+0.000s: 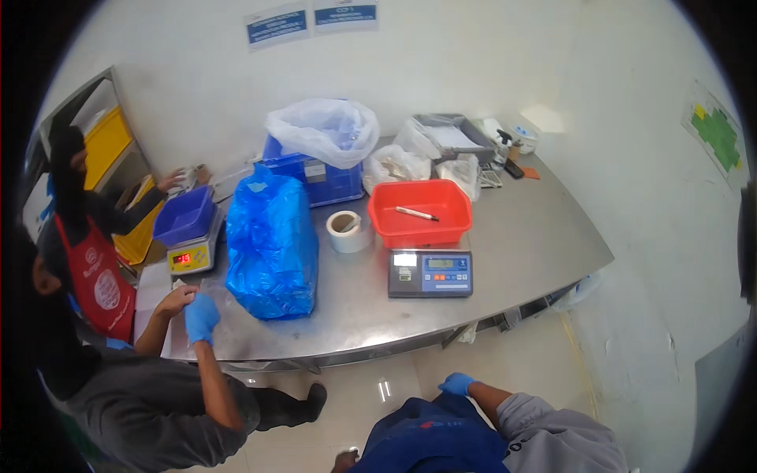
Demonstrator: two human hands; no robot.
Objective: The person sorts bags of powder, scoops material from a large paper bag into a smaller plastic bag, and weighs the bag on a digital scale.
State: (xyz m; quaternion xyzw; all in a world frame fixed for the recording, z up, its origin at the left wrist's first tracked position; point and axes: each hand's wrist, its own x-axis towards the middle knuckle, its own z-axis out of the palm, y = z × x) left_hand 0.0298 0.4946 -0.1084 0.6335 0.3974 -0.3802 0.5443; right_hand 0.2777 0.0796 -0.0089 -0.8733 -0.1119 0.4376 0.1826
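My right hand point(457, 384), in a blue glove, is in front of my dark blue apron point(438, 437), below the table's front edge. Its fingers reach out loosely to the left, and I see nothing in them. Of my left hand point(345, 460), only a small bare part shows at the lower edge, beside the apron; its fingers are hidden. Neither hand touches the table. Nearest on the tabletop is a dark weighing scale point(430, 273) with a lit display. Just behind it stands a red plastic tray point(422, 229) with a marker pen point(417, 214) lying in it.
The steel table point(371, 323) carries a blue plastic-wrapped bundle point(272, 244), a tape roll point(347, 232), a blue crate point(335, 185) and a grey bin point(482, 142). At left, two co-workers stand by a second scale point(192, 257) holding a purple tray point(184, 217); one wears a red apron point(98, 276).
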